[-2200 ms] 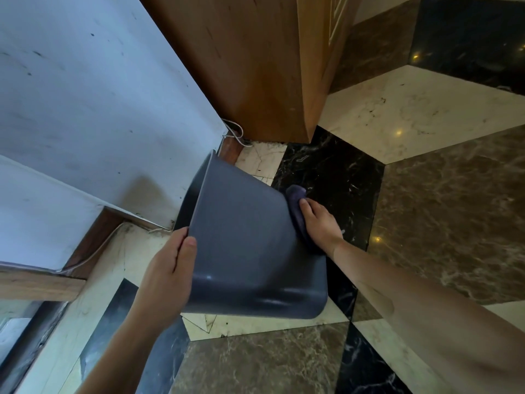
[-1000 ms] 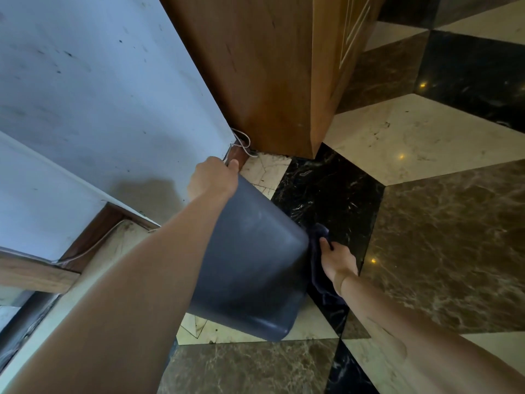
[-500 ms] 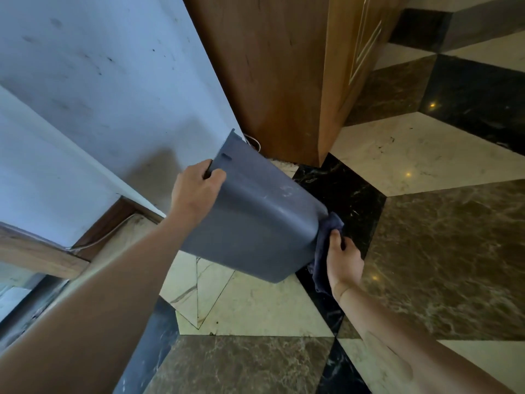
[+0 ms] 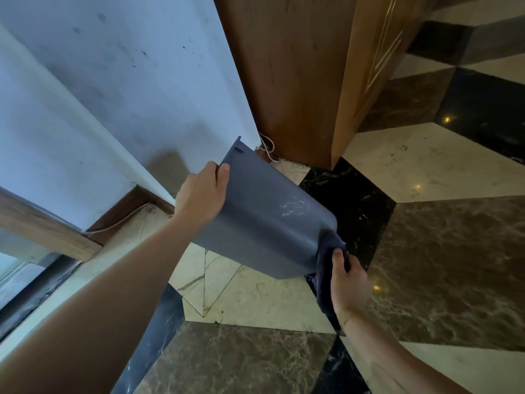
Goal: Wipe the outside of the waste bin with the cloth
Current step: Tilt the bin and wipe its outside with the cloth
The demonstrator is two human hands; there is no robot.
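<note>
I saw the left hand [image 4: 202, 194] gripping the tilted waste bin [image 4: 264, 220] at its rim, while the right hand [image 4: 350, 282] pressed the cloth [image 4: 324, 282] against its lower-right base

Floor [image 4: 443, 260]: polished marble laid in a geometric pattern of 3 tones, cream, brown and black, with small points of reflected light on the dark tiles. Wall [image 4: 119, 81]: pale, matte, marked with dark specks and smudges. Skirting [image 4: 125, 206]: brown wood along the wall base, with a thin white cable [image 4: 116, 224] running beside it. Cabinet [image 4: 301, 81]: brown wood, standing on the floor against the wall, with a loose wire [image 4: 267, 149] at its base. A dark frame [image 4: 34, 291] occupies the lower left.
</note>
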